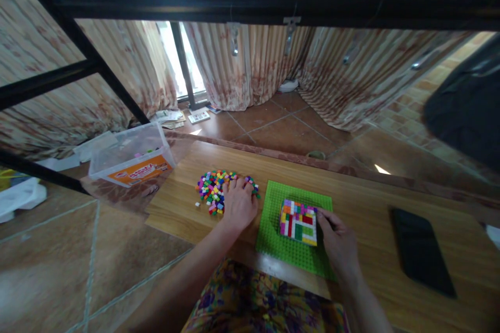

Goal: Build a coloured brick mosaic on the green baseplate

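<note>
A green studded baseplate [271, 218] lies on the wooden table. On it stands a square block of many-coloured toy bricks [299, 223], with white, red, green, yellow, pink and purple pieces showing on top. My right hand [339, 242] is at the block's right side, thumb and forefinger closed at its far right corner, by a purple brick. To the left of the plate, my left hand [238, 203] reaches into a loose pile of small toy bricks [211, 187]. Its fingers are slightly spread and rest on the bricks; their tips are partly hidden.
A black phone-like slab [422, 250] lies on the table [363, 208] at the right. Beyond the left table end stands a clear plastic tub [130, 156] with an orange label. A black metal rail [253, 8] crosses ahead, with curtains [265, 62] behind. Papers [170, 118] lie on the tiled floor.
</note>
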`<act>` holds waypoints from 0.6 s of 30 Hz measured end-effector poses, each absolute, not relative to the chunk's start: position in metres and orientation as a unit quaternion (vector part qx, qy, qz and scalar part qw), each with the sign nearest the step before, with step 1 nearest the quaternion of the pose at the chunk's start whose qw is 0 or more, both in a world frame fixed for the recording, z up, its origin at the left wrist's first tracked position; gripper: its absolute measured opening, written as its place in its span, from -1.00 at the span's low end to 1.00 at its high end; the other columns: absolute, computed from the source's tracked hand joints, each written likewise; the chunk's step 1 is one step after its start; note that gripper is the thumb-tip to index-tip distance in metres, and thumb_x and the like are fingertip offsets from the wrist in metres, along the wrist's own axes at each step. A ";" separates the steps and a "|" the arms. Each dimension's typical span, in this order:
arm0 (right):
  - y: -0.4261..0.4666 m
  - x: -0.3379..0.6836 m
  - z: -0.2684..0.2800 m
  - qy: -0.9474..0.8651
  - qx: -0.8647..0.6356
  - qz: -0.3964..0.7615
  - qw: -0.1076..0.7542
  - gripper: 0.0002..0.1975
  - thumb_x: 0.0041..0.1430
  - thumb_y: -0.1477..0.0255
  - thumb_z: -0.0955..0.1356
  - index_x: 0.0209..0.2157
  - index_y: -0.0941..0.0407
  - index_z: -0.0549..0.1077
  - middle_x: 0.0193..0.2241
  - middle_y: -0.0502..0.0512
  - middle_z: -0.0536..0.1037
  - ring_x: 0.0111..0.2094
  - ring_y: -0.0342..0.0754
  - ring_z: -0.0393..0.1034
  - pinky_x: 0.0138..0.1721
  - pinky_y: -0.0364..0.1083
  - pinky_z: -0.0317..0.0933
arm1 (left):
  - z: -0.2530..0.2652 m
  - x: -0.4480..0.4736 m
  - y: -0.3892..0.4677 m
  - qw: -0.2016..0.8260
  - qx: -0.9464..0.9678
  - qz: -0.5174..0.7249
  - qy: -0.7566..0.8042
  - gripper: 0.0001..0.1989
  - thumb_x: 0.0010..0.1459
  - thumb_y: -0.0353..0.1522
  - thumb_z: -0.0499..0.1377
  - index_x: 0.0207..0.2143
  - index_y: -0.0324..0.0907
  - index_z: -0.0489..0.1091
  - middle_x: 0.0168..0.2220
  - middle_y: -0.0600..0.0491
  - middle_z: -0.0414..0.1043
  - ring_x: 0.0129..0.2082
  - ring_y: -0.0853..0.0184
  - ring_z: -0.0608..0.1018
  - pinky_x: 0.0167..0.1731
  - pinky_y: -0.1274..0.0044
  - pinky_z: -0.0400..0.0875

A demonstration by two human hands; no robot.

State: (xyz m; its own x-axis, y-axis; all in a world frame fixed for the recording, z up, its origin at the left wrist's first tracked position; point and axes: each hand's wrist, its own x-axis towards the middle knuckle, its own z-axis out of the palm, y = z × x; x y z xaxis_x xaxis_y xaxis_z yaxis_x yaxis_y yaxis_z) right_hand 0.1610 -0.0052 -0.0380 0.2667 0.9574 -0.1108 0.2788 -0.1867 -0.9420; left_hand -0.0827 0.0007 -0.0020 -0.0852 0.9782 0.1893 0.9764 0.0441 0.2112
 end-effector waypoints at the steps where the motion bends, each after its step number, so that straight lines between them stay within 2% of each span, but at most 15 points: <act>1: -0.005 0.161 -0.038 -0.464 -0.666 0.387 0.438 -0.62 -0.01 0.11 0.39 -0.29 0.10 0.61 -0.26 0.15 0.64 -0.20 0.11 0.50 -0.11 0.08 0.32 | -0.002 -0.083 0.001 0.005 0.677 0.147 0.721 -0.92 0.12 -0.39 0.15 -0.31 -0.15 0.42 -0.13 -0.07 0.44 -0.03 0.08 0.40 -0.01 0.22 0.20; 6: -0.005 0.161 -0.036 -0.457 -0.660 0.399 0.443 -0.63 -0.01 0.12 0.40 -0.29 0.10 0.61 -0.26 0.15 0.64 -0.22 0.10 0.50 -0.11 0.08 0.32 | 0.000 -0.084 0.000 0.025 0.671 0.198 0.714 -0.91 0.10 -0.42 0.17 -0.29 -0.12 0.41 -0.14 -0.04 0.47 -0.02 0.10 0.42 -0.01 0.26 0.21; 9: -0.005 0.161 -0.036 -0.450 -0.654 0.407 0.451 -0.63 0.00 0.12 0.40 -0.26 0.09 0.61 -0.24 0.14 0.64 -0.20 0.10 0.50 -0.09 0.09 0.31 | 0.002 -0.085 -0.002 0.043 0.671 0.221 0.707 -0.91 0.11 -0.43 0.17 -0.29 -0.11 0.39 -0.20 0.00 0.50 -0.07 0.14 0.47 -0.05 0.31 0.24; 13: -0.005 0.162 -0.038 -0.447 -0.647 0.407 0.465 -0.62 0.01 0.12 0.40 -0.26 0.10 0.61 -0.23 0.14 0.64 -0.19 0.10 0.49 -0.06 0.10 0.30 | 0.002 -0.085 -0.002 0.056 0.680 0.223 0.697 -0.90 0.12 -0.45 0.15 -0.29 -0.11 0.39 -0.24 0.03 0.53 -0.15 0.19 0.51 -0.12 0.35 0.26; 18: -0.004 0.162 -0.040 -0.442 -0.629 0.430 0.474 -0.63 0.00 0.13 0.41 -0.25 0.10 0.60 -0.23 0.14 0.64 -0.20 0.07 0.49 -0.07 0.07 0.31 | -0.002 -0.088 0.002 0.048 0.678 0.206 0.704 -0.91 0.14 -0.46 0.13 -0.35 -0.12 0.42 -0.25 0.03 0.55 -0.16 0.19 0.52 -0.13 0.36 0.27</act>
